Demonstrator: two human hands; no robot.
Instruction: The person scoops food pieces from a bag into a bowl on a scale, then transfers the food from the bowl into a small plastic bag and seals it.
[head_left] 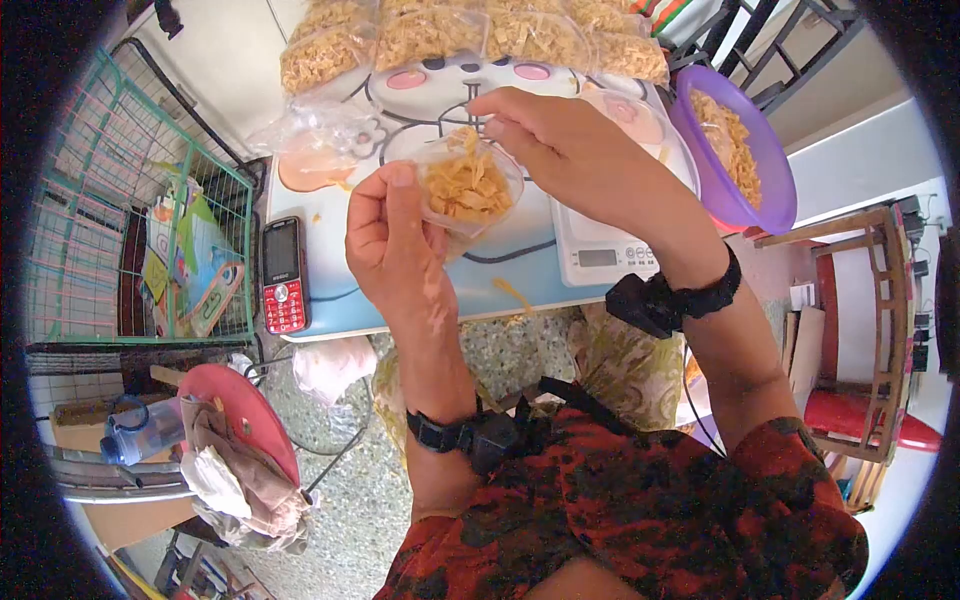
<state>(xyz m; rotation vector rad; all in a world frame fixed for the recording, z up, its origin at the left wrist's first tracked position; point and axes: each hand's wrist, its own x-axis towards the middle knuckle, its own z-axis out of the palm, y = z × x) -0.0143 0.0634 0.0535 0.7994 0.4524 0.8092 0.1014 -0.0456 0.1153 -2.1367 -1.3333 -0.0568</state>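
My left hand [395, 225] is closed on the side of an open clear plastic bag [508, 212], thumb at its rim. Thin, crinkled yellow chips [468, 188] fill the bag, and some stick up above its mouth. My right hand [560, 145] reaches over from the right, its fingers stretched out close to the bag's far rim. I see nothing held in it, though the underside of its fingers is hidden. Below my right forearm sits a white kitchen scale [600, 240], partly covered by it. Crumpled clear bags [320, 130] lie to the left.
Several filled bags [430, 40] line the table's back. A purple basin [775, 185] with more chips stands right. A red-and-black phone [284, 275] lies by the left edge, beside a green wire cage [150, 200]. A red stool [235, 400] holds cloths [235, 480].
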